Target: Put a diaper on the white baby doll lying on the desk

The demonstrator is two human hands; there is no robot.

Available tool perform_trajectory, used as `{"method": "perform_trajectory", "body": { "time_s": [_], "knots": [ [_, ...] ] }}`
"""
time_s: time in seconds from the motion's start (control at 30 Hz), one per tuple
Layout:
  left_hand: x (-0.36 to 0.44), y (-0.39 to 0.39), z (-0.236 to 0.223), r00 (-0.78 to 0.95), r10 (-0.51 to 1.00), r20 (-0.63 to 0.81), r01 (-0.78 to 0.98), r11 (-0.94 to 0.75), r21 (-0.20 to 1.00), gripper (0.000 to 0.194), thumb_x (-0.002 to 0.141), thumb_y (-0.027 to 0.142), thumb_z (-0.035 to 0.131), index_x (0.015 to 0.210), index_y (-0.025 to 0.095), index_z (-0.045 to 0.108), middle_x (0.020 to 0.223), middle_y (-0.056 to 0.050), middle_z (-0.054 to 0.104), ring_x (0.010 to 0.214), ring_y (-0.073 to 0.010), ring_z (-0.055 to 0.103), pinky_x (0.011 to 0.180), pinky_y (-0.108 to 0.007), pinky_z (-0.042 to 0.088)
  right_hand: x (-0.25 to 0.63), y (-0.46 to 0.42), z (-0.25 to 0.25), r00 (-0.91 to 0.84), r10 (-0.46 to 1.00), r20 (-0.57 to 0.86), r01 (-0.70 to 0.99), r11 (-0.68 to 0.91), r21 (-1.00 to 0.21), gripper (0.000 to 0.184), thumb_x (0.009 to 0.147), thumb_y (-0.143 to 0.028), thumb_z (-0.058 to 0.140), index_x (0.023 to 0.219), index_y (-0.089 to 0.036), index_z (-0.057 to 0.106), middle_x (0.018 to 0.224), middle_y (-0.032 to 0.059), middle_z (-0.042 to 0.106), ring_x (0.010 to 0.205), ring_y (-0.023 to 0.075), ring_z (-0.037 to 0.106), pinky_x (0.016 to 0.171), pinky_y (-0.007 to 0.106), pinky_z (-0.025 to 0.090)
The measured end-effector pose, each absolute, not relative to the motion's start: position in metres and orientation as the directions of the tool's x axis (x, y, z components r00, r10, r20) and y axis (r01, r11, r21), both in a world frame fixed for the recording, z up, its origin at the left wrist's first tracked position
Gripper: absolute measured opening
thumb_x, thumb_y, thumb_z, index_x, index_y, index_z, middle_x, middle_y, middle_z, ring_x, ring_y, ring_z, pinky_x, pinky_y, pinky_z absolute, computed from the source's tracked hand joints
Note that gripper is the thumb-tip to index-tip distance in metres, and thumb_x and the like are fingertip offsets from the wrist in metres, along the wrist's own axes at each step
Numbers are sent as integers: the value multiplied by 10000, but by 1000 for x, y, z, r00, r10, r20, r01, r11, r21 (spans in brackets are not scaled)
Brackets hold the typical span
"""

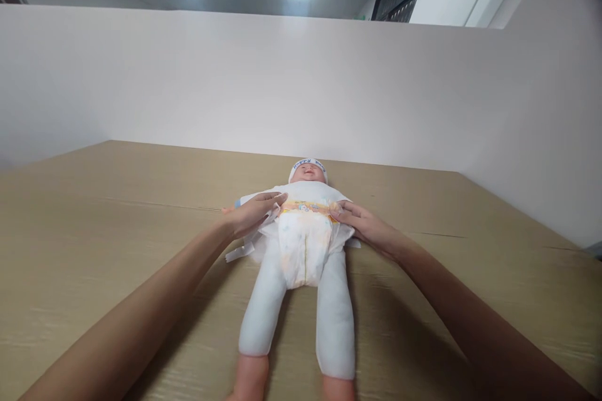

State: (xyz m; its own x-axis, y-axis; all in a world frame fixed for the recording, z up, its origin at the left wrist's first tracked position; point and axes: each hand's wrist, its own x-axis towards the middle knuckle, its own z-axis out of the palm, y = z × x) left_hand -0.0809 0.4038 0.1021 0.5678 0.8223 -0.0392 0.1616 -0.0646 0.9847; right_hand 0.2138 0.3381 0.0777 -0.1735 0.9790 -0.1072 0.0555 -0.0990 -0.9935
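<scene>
Hands (254, 214) (361, 223) on white diaper (295, 244) with orange, patterned waistband (305, 207)

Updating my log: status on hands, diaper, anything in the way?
Left hand, right hand at diaper waistband's ends. Doll face-up. White tab juts out; no obstruction seen.

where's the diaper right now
Near the middle of the head view, the diaper is on the doll, over its hips, between the left hand and right hand.
</scene>
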Motion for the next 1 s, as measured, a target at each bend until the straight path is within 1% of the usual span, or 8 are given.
{"method": "perform_trajectory", "body": {
  "time_s": [0.13,0.27,0.4,0.5,0.63,0.77,0.87,1.0],
  "knots": [
    [-89,400,106,639,750,-170,107,133,985,540,803,627,882,1064,180,729,1046,-79,771,1045,-276,707,941,-390,555,215,322,95,-309,936,-168,67,-154,-986,532,874,-548,874,1287,-253,713,1381,78,756,1324,286,703,1108,403,609],
    [-98,398,111,696,695,-181,122,133,984,547,795,646,892,1057,182,768,1083,-102,795,1034,-287,727,900,-390,573,227,315,112,-405,907,-116,173,-49,-984,647,832,-450,936,1383,-257,658,1472,78,699,1394,256,650,1179,394,556],
    [-102,398,117,708,682,-182,152,105,983,541,795,677,875,995,182,790,1044,-98,803,980,-286,730,870,-394,577,237,315,112,-172,981,-92,355,-25,-934,556,825,-451,895,1282,-199,704,1276,111,767,1175,255,743,1009,374,613],
    [-103,398,119,705,680,-202,179,105,978,542,764,657,904,1011,183,814,1069,-101,813,992,-285,726,871,-383,572,236,308,99,67,996,59,555,11,-832,427,888,-468,781,1217,-203,718,1121,92,783,1000,237,756,880,363,603],
    [-105,401,120,696,686,-214,219,82,972,573,771,650,902,1090,182,809,1126,-111,804,1008,-278,709,857,-358,555,228,284,66,151,961,233,711,58,-701,369,967,-470,665,1248,-231,674,1063,58,775,866,211,730,780,353,579],
    [-109,403,129,649,732,-208,284,21,959,606,757,657,893,1132,195,781,1123,-87,768,968,-250,681,792,-319,520,228,263,31,19,911,413,773,248,-584,264,1008,-419,600,1129,-209,706,1100,89,764,962,246,692,886,418,560],
    [-110,397,143,552,808,-204,471,-101,876,542,837,678,801,1163,246,764,1161,-63,761,974,-250,662,763,-308,484,231,258,19,-64,882,467,825,310,-472,245,1040,-414,591,1058,-218,736,1059,79,768,972,262,666,953,456,508],
    [-98,371,167,453,891,26,630,-341,698,461,990,670,615,1208,274,708,1305,-63,741,1118,-292,661,871,-358,495,230,264,19,-29,891,453,847,262,-462,244,1038,-399,598,1026,-201,740,982,73,754,920,244,658,896,399,486]
  ]
}}
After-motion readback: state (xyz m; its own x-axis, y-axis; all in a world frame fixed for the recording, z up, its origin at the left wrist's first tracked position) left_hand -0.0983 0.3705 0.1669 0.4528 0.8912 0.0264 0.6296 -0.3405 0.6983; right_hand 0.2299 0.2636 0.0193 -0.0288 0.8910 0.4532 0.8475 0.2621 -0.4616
